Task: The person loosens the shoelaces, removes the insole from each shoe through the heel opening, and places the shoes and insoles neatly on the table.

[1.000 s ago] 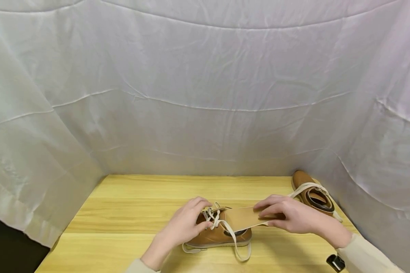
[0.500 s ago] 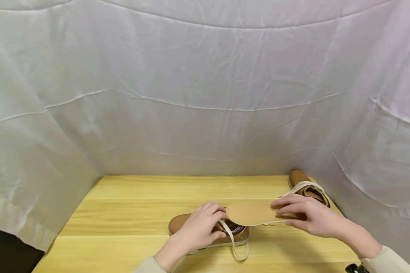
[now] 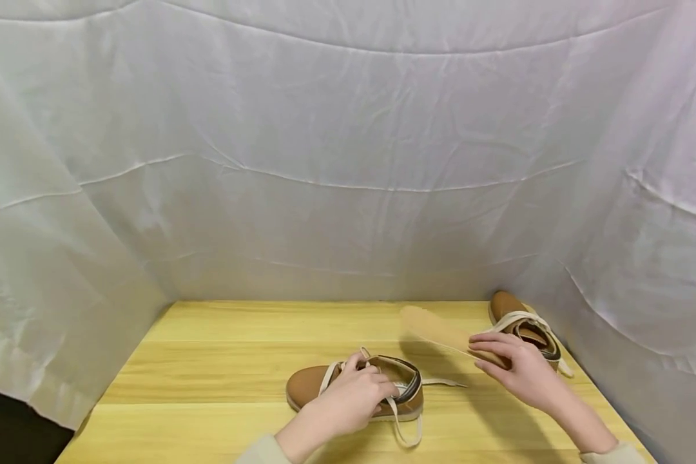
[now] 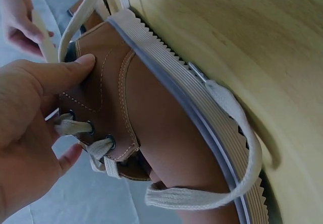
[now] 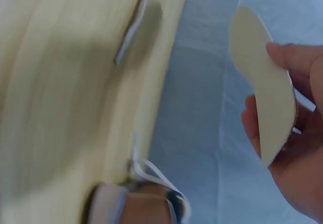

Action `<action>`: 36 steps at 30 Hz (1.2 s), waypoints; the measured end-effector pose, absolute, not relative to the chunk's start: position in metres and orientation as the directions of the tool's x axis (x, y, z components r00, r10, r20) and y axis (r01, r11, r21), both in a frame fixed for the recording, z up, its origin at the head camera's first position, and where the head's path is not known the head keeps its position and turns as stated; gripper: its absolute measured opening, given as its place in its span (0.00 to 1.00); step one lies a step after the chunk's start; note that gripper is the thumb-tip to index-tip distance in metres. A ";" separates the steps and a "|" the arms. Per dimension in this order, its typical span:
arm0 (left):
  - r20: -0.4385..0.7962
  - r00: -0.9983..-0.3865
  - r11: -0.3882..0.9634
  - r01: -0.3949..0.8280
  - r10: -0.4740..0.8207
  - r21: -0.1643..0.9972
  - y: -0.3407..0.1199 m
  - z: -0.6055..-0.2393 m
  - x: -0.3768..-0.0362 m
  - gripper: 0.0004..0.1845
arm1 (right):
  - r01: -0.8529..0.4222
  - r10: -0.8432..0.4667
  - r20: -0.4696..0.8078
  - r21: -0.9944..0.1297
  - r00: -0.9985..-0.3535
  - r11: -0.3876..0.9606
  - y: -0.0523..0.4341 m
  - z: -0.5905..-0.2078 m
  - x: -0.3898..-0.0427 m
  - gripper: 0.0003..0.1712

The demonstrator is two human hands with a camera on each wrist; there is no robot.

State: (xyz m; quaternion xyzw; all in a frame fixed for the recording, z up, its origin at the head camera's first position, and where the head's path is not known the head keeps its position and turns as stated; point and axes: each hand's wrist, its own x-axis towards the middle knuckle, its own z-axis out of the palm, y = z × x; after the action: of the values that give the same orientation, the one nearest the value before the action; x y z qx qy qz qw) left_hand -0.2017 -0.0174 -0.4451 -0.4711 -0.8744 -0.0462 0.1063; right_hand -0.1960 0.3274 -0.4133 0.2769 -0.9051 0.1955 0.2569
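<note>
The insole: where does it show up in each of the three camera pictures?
Head view: the insole is right of centre, lifted above the table, pinched by the right hand.
Left wrist view: only a pale strip at the top left, probably the insole; hard to tell.
Right wrist view: the insole is at the upper right, held in the fingers.
Shared landmark: the yellow wooden table.

Your left hand (image 3: 348,396) and right hand (image 3: 522,370) are bare, with no gloves, rings or watch in sight. Each forearm ends in a pale beige long sleeve: the left cuff (image 3: 261,450) and the right cuff (image 3: 611,454) show at the lower edge of the head view.
</note>
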 end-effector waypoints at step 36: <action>0.406 -0.535 0.548 0.831 0.740 0.097 -0.141 -0.450 -0.211 0.22 | -0.168 -0.120 0.158 -0.340 -0.980 0.925 0.284 -0.492 -0.262 0.25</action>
State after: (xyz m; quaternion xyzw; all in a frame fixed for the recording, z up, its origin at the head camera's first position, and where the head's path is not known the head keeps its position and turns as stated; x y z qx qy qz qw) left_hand -0.2109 -0.1411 -0.4497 -0.4543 -0.8648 -0.1405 0.1612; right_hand -0.2621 0.2844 -0.4921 0.0737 -0.9788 0.1787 0.0672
